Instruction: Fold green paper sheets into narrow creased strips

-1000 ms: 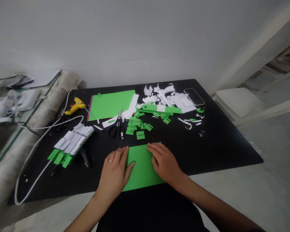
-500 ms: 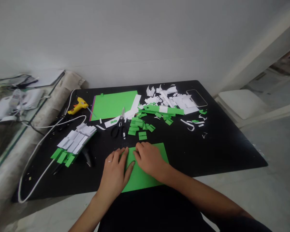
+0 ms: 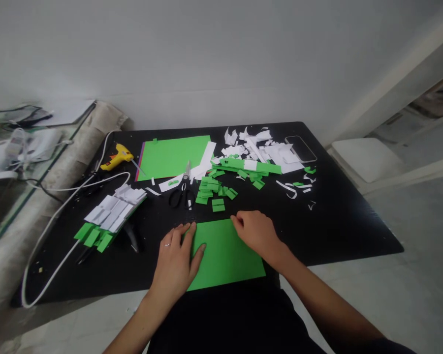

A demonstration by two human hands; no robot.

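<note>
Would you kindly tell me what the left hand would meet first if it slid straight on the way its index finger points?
The left hand would probably first meet the small folded green pieces beyond the green sheet it touches, though depth is hard to judge.

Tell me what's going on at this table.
Someone is handling a green sheet at the near edge of a black table. The left hand lies spread over the sheet's left edge. The right hand, fingers curled, is at its far right part; whether it grips the paper is unclear. Beyond lie small green paper pieces, scissors and white paper scraps. A yellow glue gun is off to the left.
</note>
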